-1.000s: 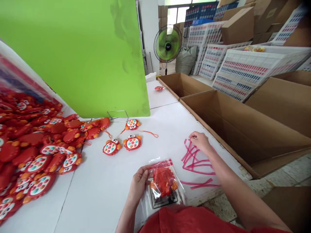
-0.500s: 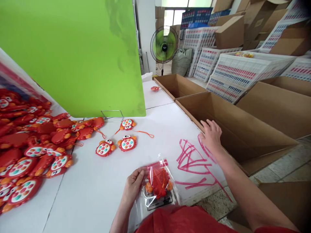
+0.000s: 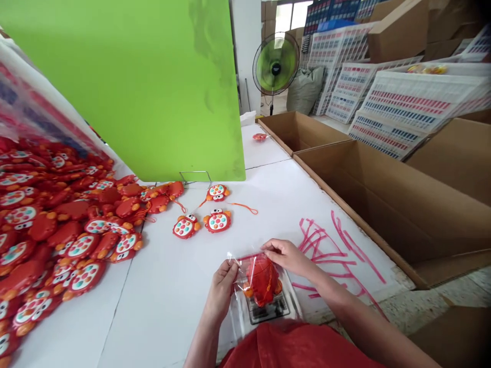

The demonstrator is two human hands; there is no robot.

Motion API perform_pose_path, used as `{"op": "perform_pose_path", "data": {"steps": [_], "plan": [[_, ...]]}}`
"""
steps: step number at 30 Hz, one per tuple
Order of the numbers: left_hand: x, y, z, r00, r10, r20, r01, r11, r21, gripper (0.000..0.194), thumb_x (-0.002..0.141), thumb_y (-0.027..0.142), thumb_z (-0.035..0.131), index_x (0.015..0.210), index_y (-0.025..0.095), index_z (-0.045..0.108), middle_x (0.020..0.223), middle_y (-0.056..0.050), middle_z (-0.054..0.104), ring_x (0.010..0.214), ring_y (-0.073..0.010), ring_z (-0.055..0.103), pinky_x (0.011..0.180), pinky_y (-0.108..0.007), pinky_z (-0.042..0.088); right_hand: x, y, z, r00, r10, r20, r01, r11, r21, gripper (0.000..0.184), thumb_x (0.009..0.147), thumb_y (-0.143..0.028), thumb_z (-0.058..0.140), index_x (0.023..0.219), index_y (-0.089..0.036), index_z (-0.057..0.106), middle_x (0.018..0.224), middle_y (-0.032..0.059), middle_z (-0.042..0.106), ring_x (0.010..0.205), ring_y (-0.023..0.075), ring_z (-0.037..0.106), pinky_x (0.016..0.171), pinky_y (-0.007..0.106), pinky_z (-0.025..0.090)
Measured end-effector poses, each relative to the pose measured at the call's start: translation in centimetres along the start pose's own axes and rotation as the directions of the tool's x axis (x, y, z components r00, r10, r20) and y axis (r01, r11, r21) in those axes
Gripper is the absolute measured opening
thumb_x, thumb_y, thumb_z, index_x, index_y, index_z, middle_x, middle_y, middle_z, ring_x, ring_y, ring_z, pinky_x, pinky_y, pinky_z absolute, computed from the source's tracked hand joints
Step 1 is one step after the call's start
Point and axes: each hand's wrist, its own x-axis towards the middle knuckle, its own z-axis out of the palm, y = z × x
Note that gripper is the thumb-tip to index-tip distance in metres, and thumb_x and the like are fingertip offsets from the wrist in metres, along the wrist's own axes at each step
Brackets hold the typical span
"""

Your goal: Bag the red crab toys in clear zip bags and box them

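Observation:
Pinched between the thumb and fingers of my left hand [image 3: 222, 286] is the upper left side of a clear plastic bag [image 3: 245, 268]. At the bag's upper right, my right hand [image 3: 286, 257] has its fingertips closed on the top edge. Inside lies a red crab-shaped toy [image 3: 262, 281], back up, with orange claws and an orange cord loop. Under it shows a dark rectangle [image 3: 270, 309] whose kind I cannot make out. Several pink strips [image 3: 326, 255] lie right of the bag. Beyond my hands are loose crab toys [image 3: 218, 221] with coloured buttons.
A big heap of crab toys [image 3: 72, 225] covers the left of the white table [image 3: 184, 286]. A green board [image 3: 153, 92] stands behind, by a wire stand [image 3: 195, 178]. Open cardboard boxes [image 3: 383, 204] line the right edge. A fan [image 3: 275, 66] and white crates [image 3: 406, 102] stand farther back.
My right hand has come from the cardboard box's edge to the bag's top edge and closed on it. My left hand still grips the bag. The view has turned left.

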Motion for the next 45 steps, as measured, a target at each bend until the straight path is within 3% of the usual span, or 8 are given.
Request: {"op": "perform_pose_path", "data": {"steps": [7, 10, 16, 23, 31, 37, 41, 45], "plan": [[-0.2, 0.8, -0.9, 0.997, -0.037, -0.063, 0.038, 0.999, 0.004, 0.061, 0.070, 0.048, 0.077, 0.120, 0.017, 0.060, 0.092, -0.007, 0.072, 0.077, -0.0199, 0.069, 0.063, -0.030, 0.056, -0.2, -1.0, -1.7, 0.994, 0.105, -0.016, -0.102, 0.986, 0.132, 0.025, 0.082, -0.029, 0.060, 0.100, -0.017, 0.071, 0.085, 0.0041, 0.071, 0.077, 0.0184, 0.064, 0.068, 0.028, 0.050], [-0.3, 0.9, -0.8, 0.996, -0.061, -0.066, 0.058, 0.997, -0.043, 0.056, 0.067, 0.044, 0.080, 0.114, 0.019, 0.063, 0.095, -0.007, 0.072, 0.078, -0.0199, 0.069, 0.061, -0.030, 0.057, -0.7, -1.4, -2.1, 0.991, 0.137, -0.008, -0.131, 0.963, 0.235, 0.032, 0.081, -0.033, 0.063, 0.107, -0.017, 0.071, 0.089, 0.0059, 0.073, 0.081, 0.0206, 0.066, 0.074, 0.032, 0.051], [-0.5, 1.0, -0.6, 0.997, 0.003, -0.073, -0.011, 0.994, -0.105, 0.029, 0.065, 0.037, 0.079, 0.070, 0.017, 0.058, 0.064, 0.003, 0.059, 0.053, -0.0112, 0.055, 0.046, -0.023, 0.050, -1.1, -2.0, -2.6, 0.994, 0.108, 0.006, -0.106, 0.958, 0.267, 0.020, 0.076, -0.031, 0.066, 0.089, -0.020, 0.077, 0.087, 0.0058, 0.075, 0.082, 0.0219, 0.066, 0.075, 0.033, 0.052], [-0.7, 1.4, -0.4, 0.996, 0.051, -0.073, -0.061, 0.988, -0.145, 0.023, 0.066, 0.030, 0.071, 0.065, 0.018, 0.052, 0.060, 0.004, 0.047, 0.050, -0.0084, 0.045, 0.044, -0.019, 0.041, -0.9, -2.6, -2.9, 0.996, 0.019, 0.089, -0.037, 0.976, 0.214, 0.017, 0.078, -0.024, 0.055, 0.077, -0.019, 0.071, 0.075, 0.0026, 0.069, 0.073, 0.0179, 0.061, 0.069, 0.029, 0.048], [-0.7, 1.6, 0.1, 0.988, 0.114, -0.101, -0.125, 0.986, -0.108, 0.046, 0.071, 0.049, 0.072, 0.057, 0.019, 0.040, 0.060, 0.002, 0.049, 0.059, -0.0117, 0.049, 0.049, -0.020, 0.039, -0.5, -2.2, -1.4, 0.995, 0.067, 0.075, -0.087, 0.947, 0.310, 0.040, 0.095, -0.055, 0.047, 0.101, -0.021, 0.067, 0.090, 0.0021, 0.064, 0.076, 0.0159, 0.058, 0.065, 0.025, 0.045], [-0.4, 1.0, 0.5, 0.974, 0.183, -0.130, -0.182, 0.983, 0.021, 0.054, 0.068, 0.036, 0.081, 0.057, 0.019, 0.032, 0.061, 0.004, 0.050, 0.060, -0.0084, 0.047, 0.051, -0.017, 0.035, -0.5, -1.4, -0.9, 0.972, 0.086, 0.217, -0.164, 0.912, 0.377, 0.044, 0.090, -0.057, 0.057, 0.080, -0.015, 0.066, 0.063, -0.0029, 0.050, 0.055, 0.0104, 0.042, 0.053, 0.023, 0.033], [-0.2, 1.2, 0.8, 0.966, 0.227, -0.125, -0.229, 0.973, -0.006, 0.054, 0.069, 0.033, 0.082, 0.060, 0.019, 0.030, 0.055, 0.008, 0.044, 0.052, -0.0054, 0.042, 0.049, -0.015, 0.034, -0.7, -1.2, -1.6, 0.981, 0.061, 0.182, -0.128, 0.914, 0.385, 0.042, 0.090, -0.053, 0.059, 0.072, -0.016, 0.063, 0.061, -0.0037, 0.047, 0.054, 0.0102, 0.040, 0.053, 0.024, 0.032], [0.0, 1.0, 1.2, 0.982, 0.183, -0.053, -0.182, 0.983, 0.020, 0.037, 0.075, 0.039, 0.076, 0.093, 0.022, 0.048, 0.079, 0.001, 0.065, 0.069, -0.0132, 0.062, 0.060, -0.022, 0.048, -0.9, -0.4, -3.5, 0.998, 0.054, 0.026, -0.060, 0.930, 0.362, 0.033, 0.088, -0.047, 0.063, 0.073, -0.017, 0.066, 0.066, -0.0018, 0.055, 0.062, 0.0126, 0.050, 0.059, 0.025, 0.039]]}}
